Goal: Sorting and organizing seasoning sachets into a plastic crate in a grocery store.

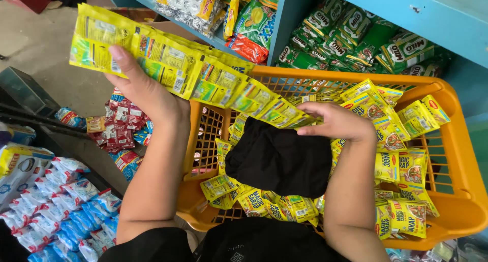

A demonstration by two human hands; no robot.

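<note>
Your left hand (145, 91) grips a strip of yellow sachets (168, 64) raised over the orange basket (457, 180); your right hand (335, 120) pinches the strip's lower end.

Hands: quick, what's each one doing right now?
Left hand: closed on the raised yellow sachet strip.
Right hand: gripping the same strip lower down, over the orange basket.

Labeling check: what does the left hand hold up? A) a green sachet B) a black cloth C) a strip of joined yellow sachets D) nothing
C: the left hand lifts a strip of yellow sachets that trails down to the right hand over the orange basket.
</note>
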